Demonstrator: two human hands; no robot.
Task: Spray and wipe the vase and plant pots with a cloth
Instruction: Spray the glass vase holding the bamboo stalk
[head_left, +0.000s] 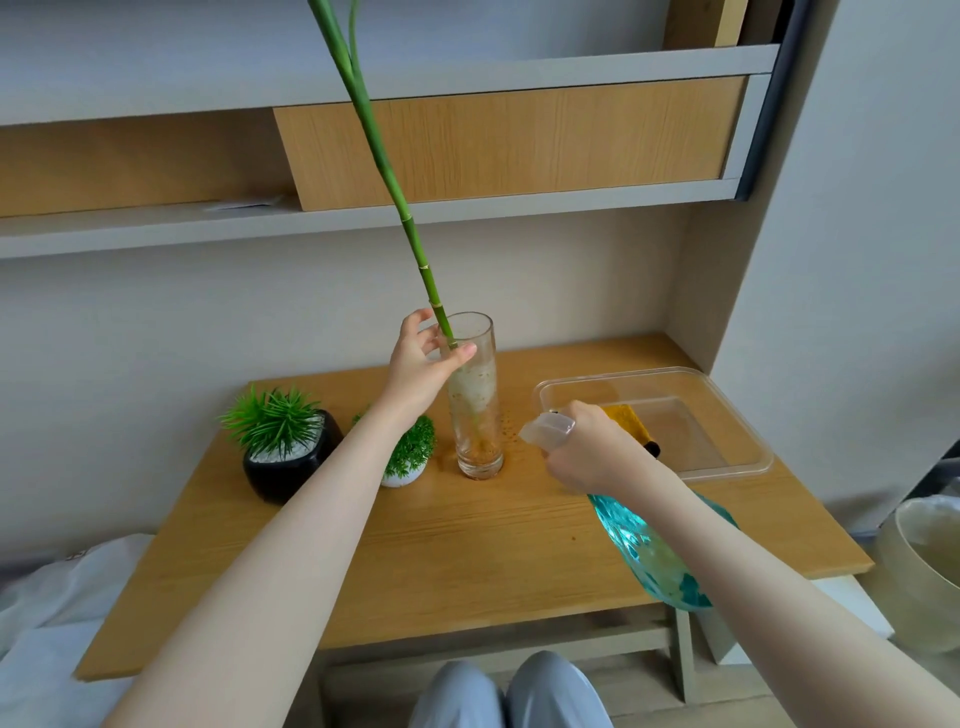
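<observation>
1. A tall clear glass cylinder vase (475, 400) stands upright near the middle of the light wooden bench (441, 540), with a long green bamboo stalk (400, 208) leaning out of it up and to the left.
2. The left hand (423, 364) grips the vase just below its rim, thumb across the front and fingers curled round the far side.
3. The right hand (587, 447), right of the vase and near it, is wrapped round the clear trigger head of a teal plastic spray bottle (649, 551), nozzle towards the vase.
4. Left of the vase, just beside it, sits a small white pot with a green leafy plant (410, 457); further left is a black glossy pot with a spiky green plant (285, 447).
5. Right of the vase, behind the right hand, a clear plastic tray (727, 415) holds a yellow cloth (626, 418).
</observation>
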